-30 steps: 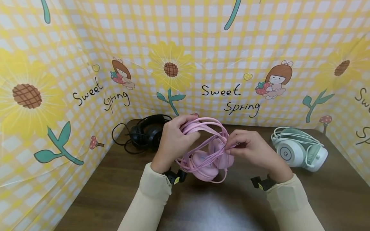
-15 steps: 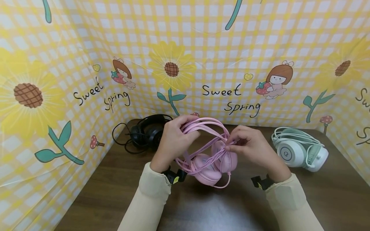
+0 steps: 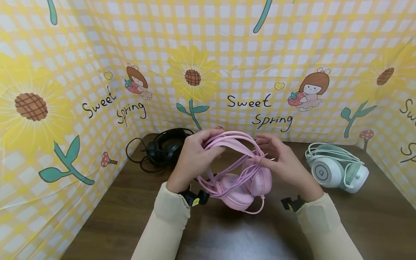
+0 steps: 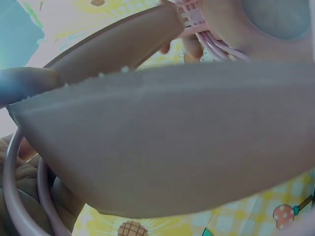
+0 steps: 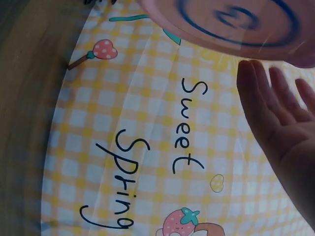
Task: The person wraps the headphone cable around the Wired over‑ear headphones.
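Pink headphones (image 3: 238, 198) are held up over the middle of the table, ear cups hanging down. My left hand (image 3: 195, 155) grips the headband and the pink cable strands bundled along it. In the left wrist view the headband's padded strip (image 4: 172, 147) fills most of the picture. More cable (image 3: 240, 179) loops across the ear cups. My right hand (image 3: 282, 162) is at the headband's right end, its thumb against the cable and the other fingers spread away. Thin metal tips (image 3: 272, 159) poke out there. The right wrist view shows straight fingers (image 5: 258, 93) below a pink ear cup (image 5: 246, 42).
Black headphones (image 3: 165, 150) with a loose cable lie at the back left of the wooden table (image 3: 130, 213). White and green headphones (image 3: 328, 173), wrapped in their cable, lie at the right. A yellow checked cloth (image 3: 240, 54) walls the table's back and sides.
The right fingers pinched the cable near the ear cups; they have moved up to the headband's end and spread apart. The ear cups have swung slightly right and down. The left hand keeps its grip.
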Demonstrator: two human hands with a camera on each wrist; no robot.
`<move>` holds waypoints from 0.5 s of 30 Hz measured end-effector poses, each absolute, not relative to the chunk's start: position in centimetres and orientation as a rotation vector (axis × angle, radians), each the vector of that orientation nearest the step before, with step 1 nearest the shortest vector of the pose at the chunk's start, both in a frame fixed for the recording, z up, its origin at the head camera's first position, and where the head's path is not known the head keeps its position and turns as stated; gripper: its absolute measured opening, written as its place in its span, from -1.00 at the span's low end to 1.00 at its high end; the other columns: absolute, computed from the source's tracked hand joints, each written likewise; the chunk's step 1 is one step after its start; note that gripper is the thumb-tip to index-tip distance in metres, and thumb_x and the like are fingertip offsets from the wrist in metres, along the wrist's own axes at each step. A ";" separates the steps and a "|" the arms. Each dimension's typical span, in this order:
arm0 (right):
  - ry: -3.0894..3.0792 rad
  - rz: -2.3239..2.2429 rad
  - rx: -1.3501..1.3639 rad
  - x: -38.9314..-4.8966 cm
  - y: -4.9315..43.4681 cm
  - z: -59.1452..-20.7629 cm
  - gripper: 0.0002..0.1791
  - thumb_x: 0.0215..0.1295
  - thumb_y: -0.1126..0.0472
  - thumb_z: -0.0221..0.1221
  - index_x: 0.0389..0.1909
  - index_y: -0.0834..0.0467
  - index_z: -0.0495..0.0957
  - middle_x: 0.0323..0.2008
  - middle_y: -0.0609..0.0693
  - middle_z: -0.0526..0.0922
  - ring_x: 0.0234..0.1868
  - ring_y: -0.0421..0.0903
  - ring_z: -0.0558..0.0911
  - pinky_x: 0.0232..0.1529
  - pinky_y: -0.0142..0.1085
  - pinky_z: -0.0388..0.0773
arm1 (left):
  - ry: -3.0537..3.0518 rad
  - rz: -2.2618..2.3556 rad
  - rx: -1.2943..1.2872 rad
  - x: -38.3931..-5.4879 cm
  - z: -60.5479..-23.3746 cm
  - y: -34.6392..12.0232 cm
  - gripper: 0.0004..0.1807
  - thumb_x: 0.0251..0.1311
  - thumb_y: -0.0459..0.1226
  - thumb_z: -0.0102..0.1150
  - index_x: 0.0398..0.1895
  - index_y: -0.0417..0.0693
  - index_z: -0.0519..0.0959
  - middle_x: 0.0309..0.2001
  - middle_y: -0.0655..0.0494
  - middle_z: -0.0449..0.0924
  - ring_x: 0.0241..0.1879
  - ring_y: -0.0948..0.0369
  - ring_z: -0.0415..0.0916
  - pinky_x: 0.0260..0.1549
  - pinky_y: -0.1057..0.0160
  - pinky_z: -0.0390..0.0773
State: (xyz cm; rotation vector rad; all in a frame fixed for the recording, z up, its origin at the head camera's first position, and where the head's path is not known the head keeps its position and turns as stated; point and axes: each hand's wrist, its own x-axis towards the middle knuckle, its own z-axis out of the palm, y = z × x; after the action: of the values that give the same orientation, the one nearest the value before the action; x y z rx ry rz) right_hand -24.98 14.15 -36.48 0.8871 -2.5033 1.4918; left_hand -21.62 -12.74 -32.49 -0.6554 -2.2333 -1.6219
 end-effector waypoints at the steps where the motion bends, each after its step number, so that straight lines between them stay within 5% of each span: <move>1: -2.498 1.480 0.913 -25.1 14.2 -36.6 -0.40 0.29 0.19 0.24 0.33 0.05 0.32 0.09 0.05 0.54 -0.06 -0.02 0.60 -0.11 -0.13 0.54 | -2.219 -1.666 -0.663 -21.6 -32.5 -12.8 -0.62 0.14 -0.34 0.30 0.07 -0.06 0.63 0.02 0.12 0.62 -0.30 0.16 0.64 -0.34 0.19 0.63; 8: -2.462 1.448 1.066 -25.3 14.2 -37.2 -0.63 0.38 0.25 0.02 0.18 0.12 0.48 -0.14 -0.03 0.59 -0.25 -0.03 0.52 -0.23 -0.23 0.48 | -2.148 -1.817 -0.719 -21.6 -32.4 -12.7 -0.61 0.16 -0.41 0.29 0.09 -0.16 0.60 -0.08 0.03 0.64 -0.40 0.03 0.65 -0.37 0.04 0.65; 15: -2.448 1.462 1.033 -25.2 13.8 -37.3 -0.91 0.39 0.28 0.05 -0.19 0.10 0.52 -0.36 -0.03 0.54 -0.37 -0.07 0.50 -0.36 -0.28 0.46 | -2.151 -1.836 -0.693 -21.8 -32.5 -12.6 -0.60 0.14 -0.43 0.29 0.09 -0.19 0.60 -0.06 0.03 0.64 -0.41 0.06 0.65 -0.37 -0.01 0.64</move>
State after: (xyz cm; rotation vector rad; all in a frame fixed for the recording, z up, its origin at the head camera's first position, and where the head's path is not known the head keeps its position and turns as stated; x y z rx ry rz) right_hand -25.20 13.79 -37.30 1.0330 -2.4480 1.4624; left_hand -21.82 -12.57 -32.49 -0.6932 -2.1508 -1.8361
